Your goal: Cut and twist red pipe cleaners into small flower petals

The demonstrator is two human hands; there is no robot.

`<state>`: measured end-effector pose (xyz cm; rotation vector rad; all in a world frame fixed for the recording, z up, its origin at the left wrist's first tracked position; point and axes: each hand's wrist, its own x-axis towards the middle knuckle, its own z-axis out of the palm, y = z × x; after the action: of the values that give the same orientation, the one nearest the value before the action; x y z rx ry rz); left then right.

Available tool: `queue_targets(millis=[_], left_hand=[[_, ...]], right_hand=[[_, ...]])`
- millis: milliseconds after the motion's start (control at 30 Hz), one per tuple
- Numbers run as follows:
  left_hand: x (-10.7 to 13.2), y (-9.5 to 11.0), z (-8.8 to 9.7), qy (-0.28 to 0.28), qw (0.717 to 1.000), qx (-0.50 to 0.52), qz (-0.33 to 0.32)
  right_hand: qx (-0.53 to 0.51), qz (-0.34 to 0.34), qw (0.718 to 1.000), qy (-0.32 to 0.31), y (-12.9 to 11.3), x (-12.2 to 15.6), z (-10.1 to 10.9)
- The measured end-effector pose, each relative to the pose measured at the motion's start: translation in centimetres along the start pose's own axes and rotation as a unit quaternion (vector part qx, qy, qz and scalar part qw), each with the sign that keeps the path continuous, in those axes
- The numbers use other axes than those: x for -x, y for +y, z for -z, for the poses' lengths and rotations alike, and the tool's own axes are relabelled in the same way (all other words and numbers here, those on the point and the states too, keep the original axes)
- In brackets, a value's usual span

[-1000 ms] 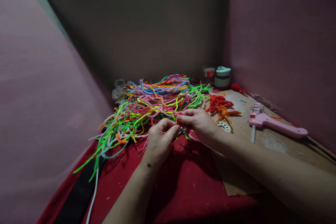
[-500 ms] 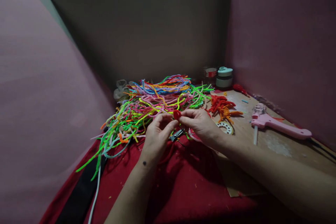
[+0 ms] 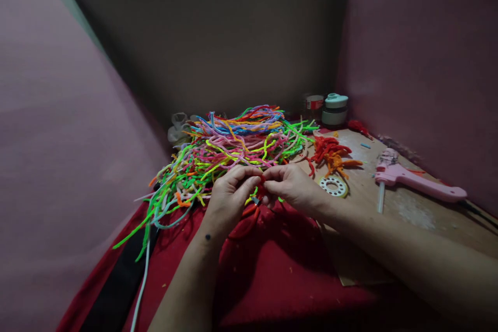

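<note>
Just in front of the heap of colourful pipe cleaners [image 3: 237,148], both hands meet at their fingertips. Between them is a small piece of red pipe cleaner [image 3: 262,180], mostly covered by the fingers. My left hand [image 3: 232,191] pinches its left side with thumb and forefinger. On the other side, my right hand [image 3: 291,184] is closed on it in a similar pinch. Below the fingers lies a small pair of pliers or cutters [image 3: 254,200] with red-orange handles, partly hidden; which of the two I cannot tell.
Right of my hands, a brown board [image 3: 361,218] carries a pink hot glue gun [image 3: 420,181], a white tape roll [image 3: 333,187] and red and orange pipe cleaner pieces [image 3: 330,153]. A mint-lidded jar [image 3: 334,110] stands behind. Red cloth [image 3: 272,275] covers the near surface.
The red piece showed as a rounded loop above the fingertips; now the fingers cover most of it. The hands have come slightly closer together, and the orange-red handles below have become visible.
</note>
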<state>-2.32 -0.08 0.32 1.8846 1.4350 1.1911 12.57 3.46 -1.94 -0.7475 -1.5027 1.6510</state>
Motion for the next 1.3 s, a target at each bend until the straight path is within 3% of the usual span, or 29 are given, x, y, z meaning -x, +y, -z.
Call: queue_targets(millis=[300, 433, 533, 633, 800, 967, 1300], left_hand=[[0.2, 0.0, 0.1, -0.008, 0.959, -0.225, -0.173], [0.4, 0.0, -0.3, -0.008, 0.936, -0.293, -0.193], [0.5, 0.1, -0.5, -0.001, 0.938, -0.287, -0.192], [0.5, 0.3, -0.7, 0.028, 0.961, -0.233, -0.146], [0.3, 0.3, -0.7, 0.023, 0.998, -0.048, 0.025], [0.3, 0.4, -0.6, 0.050, 0.997, -0.024, 0.056], [0.2, 1.0, -0.3, -0.019, 0.973, 0.165, 0.161]], right_hand=[[0.118, 0.033, 0.992, 0.021, 0.2, 0.2, -0.2], [0.166, 0.038, 0.985, 0.034, 0.1, 0.3, -0.1], [0.180, 0.034, 0.982, 0.053, 0.1, 0.3, -0.1], [0.160, 0.035, 0.985, 0.061, -0.2, 0.5, -0.2], [0.096, 0.038, 0.993, 0.058, -0.6, 0.7, -0.4], [0.075, 0.045, 0.995, 0.054, -0.3, 0.4, -0.3], [0.132, 0.049, 0.990, 0.005, -0.5, 0.6, 0.0]])
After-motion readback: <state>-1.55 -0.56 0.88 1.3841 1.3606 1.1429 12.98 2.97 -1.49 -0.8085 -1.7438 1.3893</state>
